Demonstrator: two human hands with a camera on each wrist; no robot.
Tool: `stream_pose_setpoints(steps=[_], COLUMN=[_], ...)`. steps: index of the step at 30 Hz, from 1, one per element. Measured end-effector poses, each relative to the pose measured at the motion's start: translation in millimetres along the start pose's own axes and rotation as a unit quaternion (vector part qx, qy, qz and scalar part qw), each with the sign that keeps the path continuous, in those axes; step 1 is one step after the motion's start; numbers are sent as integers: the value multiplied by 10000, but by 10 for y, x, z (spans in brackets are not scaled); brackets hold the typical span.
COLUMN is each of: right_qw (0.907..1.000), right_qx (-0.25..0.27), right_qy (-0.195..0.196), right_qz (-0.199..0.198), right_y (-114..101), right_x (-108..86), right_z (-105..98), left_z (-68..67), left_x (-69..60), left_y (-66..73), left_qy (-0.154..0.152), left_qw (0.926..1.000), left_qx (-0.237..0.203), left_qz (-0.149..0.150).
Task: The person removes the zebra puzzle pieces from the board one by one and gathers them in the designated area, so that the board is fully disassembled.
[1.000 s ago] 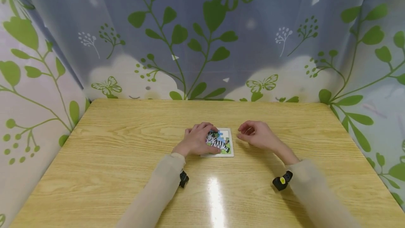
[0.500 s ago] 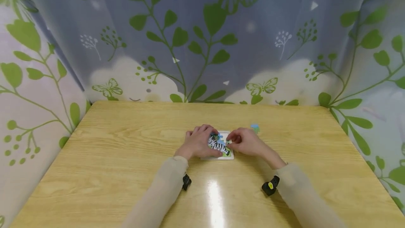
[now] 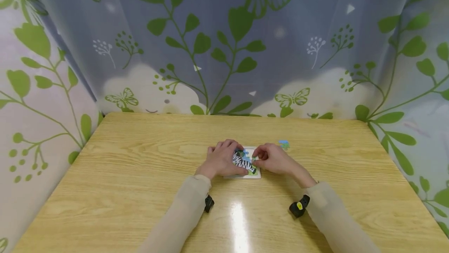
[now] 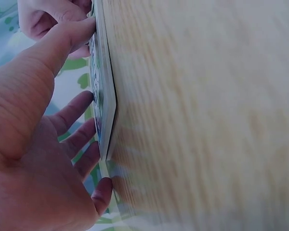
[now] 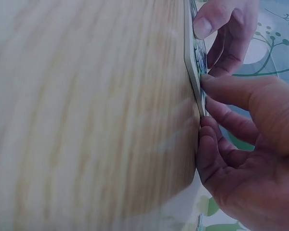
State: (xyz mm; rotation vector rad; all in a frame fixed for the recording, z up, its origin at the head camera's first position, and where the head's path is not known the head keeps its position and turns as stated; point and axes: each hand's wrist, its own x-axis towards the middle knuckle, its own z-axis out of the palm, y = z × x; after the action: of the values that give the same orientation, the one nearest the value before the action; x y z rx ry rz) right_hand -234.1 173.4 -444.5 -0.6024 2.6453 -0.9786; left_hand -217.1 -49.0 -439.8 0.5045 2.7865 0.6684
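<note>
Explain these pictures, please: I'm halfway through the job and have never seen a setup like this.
There is no machine here: you are seeing a person's bare left hand and right hand. The widest picture comes from the person's head, looking forward and down. The other two come from the wrists, apparently from the small black devices, so the table looks tipped on its side. On it lies a partly filled jigsaw puzzle showing a zebra. A loose blue and green piece lies on the table just beyond the right hand. The left hand rests across the puzzle, fingers spread. The right hand's thumb and fingers are at the puzzle's right side; whether they pinch a piece is too small to tell.
</note>
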Motion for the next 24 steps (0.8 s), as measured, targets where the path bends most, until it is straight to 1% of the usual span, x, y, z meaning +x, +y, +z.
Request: stream_pose_setpoints(steps=[10,19,24], right_qw=[9999,9998,9999], right_qx=[122,160,132], right_qy=[-56,-30,-30], right_qz=[36,62,107], right_y=[-1,-14,-22], right_x=[-5,-12,-11], right_z=[9,22,27], left_z=[17,16,3], left_x=[2,-3,-15], left_y=[2,-2,13], left_qy=[29,-27,-10], left_qw=[10000,10000,10000], left_qx=[-24,-34,-65], left_qz=[-36,52,46])
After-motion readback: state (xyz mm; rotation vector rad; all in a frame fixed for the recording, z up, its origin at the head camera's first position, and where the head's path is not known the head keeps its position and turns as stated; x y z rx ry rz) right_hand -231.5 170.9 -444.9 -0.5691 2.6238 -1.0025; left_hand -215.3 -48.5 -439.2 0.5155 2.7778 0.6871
